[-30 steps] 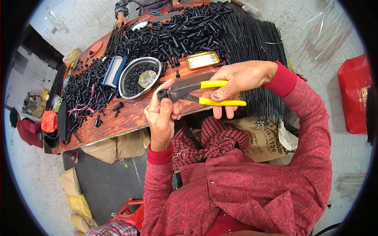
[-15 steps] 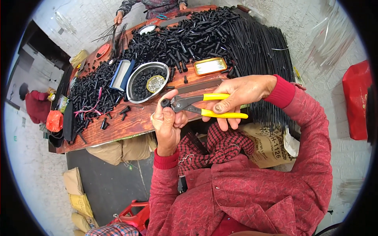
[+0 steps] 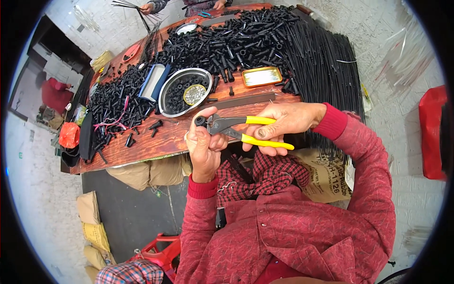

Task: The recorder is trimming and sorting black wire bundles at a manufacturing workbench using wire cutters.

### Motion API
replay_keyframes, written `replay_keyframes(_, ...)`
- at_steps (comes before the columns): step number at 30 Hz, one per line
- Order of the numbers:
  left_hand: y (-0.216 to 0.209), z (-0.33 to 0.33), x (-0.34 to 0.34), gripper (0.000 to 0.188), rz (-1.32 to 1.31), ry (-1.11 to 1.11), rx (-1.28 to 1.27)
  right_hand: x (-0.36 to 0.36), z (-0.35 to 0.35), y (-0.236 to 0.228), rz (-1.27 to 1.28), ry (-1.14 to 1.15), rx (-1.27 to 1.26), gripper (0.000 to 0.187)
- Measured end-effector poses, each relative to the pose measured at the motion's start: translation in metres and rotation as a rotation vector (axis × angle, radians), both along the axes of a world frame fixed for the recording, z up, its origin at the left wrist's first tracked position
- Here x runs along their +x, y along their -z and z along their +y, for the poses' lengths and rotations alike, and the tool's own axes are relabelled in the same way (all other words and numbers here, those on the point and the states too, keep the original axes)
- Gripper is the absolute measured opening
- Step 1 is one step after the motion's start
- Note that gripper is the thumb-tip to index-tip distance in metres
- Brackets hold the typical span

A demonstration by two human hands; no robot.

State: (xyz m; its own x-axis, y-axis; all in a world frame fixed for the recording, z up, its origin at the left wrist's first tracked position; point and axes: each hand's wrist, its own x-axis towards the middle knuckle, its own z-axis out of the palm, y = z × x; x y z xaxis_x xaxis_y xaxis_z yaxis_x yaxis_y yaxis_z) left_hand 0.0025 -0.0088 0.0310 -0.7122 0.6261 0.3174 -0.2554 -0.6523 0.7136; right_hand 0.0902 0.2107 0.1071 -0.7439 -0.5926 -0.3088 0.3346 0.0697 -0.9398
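Observation:
Between the fingers and thumb of my left hand (image 3: 204, 150) is a small black ring-shaped rubber part (image 3: 200, 121), its round end facing up. My right hand (image 3: 289, 122) grips end-cutting pliers (image 3: 220, 125) by their yellow handles, with the fingers curled round the lower one. The dark jaws of the pliers meet the side of the black part, right by my left fingertips; whether they bite into it is too small to tell. Both hands are in front of the table's near edge, above my lap.
The wooden table (image 3: 123, 156) bears heaped black rubber parts (image 3: 227, 42), long thin black rods (image 3: 326, 75), a metal bowl (image 3: 163, 102) with black rings and a small tin, a yellow-rimmed tin (image 3: 246, 79), a flat metal bar (image 3: 241, 101) and a blue-and-white box (image 3: 154, 82). Across it a co-worker's hand (image 3: 147, 8) holds thin rods.
My right fingers have curled in round the lower handle. The pliers remain at the black part. Across the table, the co-worker's hand with the rods has risen. The whole view has shifted slightly.

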Motion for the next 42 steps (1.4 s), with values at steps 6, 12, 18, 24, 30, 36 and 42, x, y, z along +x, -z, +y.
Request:
replay_keyframes(6,0.002,-0.003,0.0,0.062,-0.01,0.006,-0.004,0.002,-0.008,0.014,-0.012,0.013,-0.063,0.055)
replay_keyframes(12,0.001,0.0,-0.003,0.056,-0.011,0.012,0.007,0.011,-0.025,0.028,-0.102,0.093,-0.191,0.053)
replay_keyframes(18,-0.001,-0.008,-0.009,0.055,0.002,-0.008,0.004,0.019,-0.058,0.044,-0.178,0.201,-0.387,0.055)
replay_keyframes(24,-0.006,-0.009,-0.005,0.052,0.002,-0.037,-0.003,0.018,-0.066,0.043,-0.218,0.219,-0.335,0.052)
replay_keyframes(30,0.004,-0.002,-0.014,0.057,0.161,-0.062,-0.032,0.019,-0.064,0.017,-0.023,0.226,-0.007,0.049)
replay_keyframes(36,-0.004,-0.006,-0.005,0.056,0.049,0.032,0.047,-0.003,-0.101,-0.041,0.424,-0.224,0.153,0.025)
replay_keyframes(42,-0.001,-0.016,-0.017,0.055,-0.011,-0.01,0.109,0.023,-0.052,-0.014,0.248,0.021,0.291,0.027)
